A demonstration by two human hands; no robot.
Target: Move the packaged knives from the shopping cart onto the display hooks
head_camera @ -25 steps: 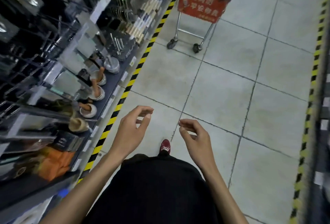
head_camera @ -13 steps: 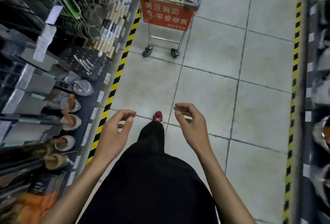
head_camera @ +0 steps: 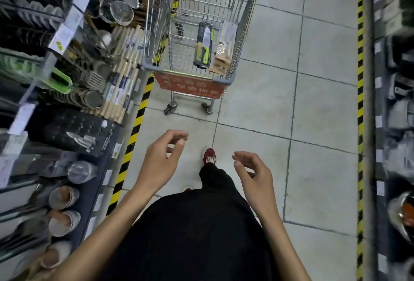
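our left grip [head_camera: 160, 159] and right grip [head_camera: 255, 175] hang loose, empty; knives [head_camera: 203, 45] in the cart [head_camera: 149, 65] seem light, stiff: pinch card edges.

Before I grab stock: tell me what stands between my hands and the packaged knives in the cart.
Only the shopping cart's front wire wall, bearing the red sign, stands between the empty left hand and right hand and the green-handled packaged knife and brown package inside. Reaching over the rim would likely clear it.

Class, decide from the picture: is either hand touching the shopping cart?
Apart. The head view shows the left hand and right hand, both empty, with bare floor between them and the cart.
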